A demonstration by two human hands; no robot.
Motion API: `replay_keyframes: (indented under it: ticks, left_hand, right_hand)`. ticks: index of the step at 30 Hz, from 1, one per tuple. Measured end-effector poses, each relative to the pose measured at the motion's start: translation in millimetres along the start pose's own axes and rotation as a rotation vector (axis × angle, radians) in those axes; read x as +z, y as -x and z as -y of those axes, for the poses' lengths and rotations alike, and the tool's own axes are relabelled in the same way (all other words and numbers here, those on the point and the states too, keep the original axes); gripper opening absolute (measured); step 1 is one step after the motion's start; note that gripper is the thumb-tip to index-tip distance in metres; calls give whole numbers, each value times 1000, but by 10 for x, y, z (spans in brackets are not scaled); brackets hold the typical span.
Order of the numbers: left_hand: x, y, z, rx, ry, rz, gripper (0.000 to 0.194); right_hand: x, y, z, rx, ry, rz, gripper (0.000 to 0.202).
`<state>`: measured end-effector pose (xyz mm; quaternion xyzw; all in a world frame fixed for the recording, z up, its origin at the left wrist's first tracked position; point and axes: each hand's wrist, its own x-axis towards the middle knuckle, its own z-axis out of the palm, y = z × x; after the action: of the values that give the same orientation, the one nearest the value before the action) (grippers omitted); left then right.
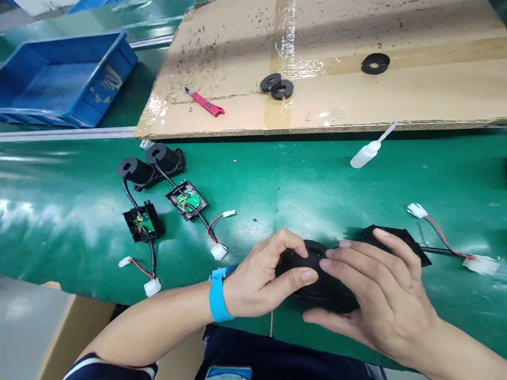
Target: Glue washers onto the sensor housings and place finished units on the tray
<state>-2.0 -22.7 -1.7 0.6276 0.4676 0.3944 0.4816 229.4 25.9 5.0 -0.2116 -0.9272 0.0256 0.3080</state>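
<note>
The left hand, with a bright blue band on its wrist, grips the black round part between thumb and bent finger. The right hand has its fingers curved over the other side of this part, and fingertips are touching it. The part is located at the near edge of the green glossy surface. Just beside the right hand there is a black flat housing, with a cable going to white connectors. The small white bottle lies farther away, near the brown cardboard sheet.
</note>
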Motion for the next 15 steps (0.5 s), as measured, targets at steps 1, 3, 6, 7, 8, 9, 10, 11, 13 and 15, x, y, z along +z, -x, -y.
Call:
replay_keyframes:
  ticks: [1,3,6,7,8,9,10,11,13,15]
  left_hand:
    - [3,0,1,10,-5,-1,26]
    - [7,-4,2,30,-12,-6,25]
    - [12,-11,-2,49,-19,-13,24]
    - [14,-12,-5,54,-22,-14,23]
    - [17,-13,-9,61,-24,-16,23]
    - [20,-12,-13,68,-25,-17,23]
    - [22,-11,-18,74,-24,-14,22]
    - [25,-9,-23,80,-23,-10,21]
    - [29,-7,-35,93,-17,-9,20]
    - [30,-6,-43,100,-10,-8,20]
  right_hand:
    - [12,1,22,10,12,-17,45]
    - [26,-6,43,34,5,-38,34]
    - [28,-26,51,61,-16,-36,30]
    - [26,-31,53,68,-20,-32,29]
    - [24,-34,57,73,-20,-34,29]
    - [22,-35,62,71,-19,-38,28]
    - [19,-33,68,66,-20,-40,27]
    - [18,-29,75,63,-23,-42,27]
    - [18,-17,90,66,-35,-52,27]
    - [22,-5,101,77,-49,-62,27]
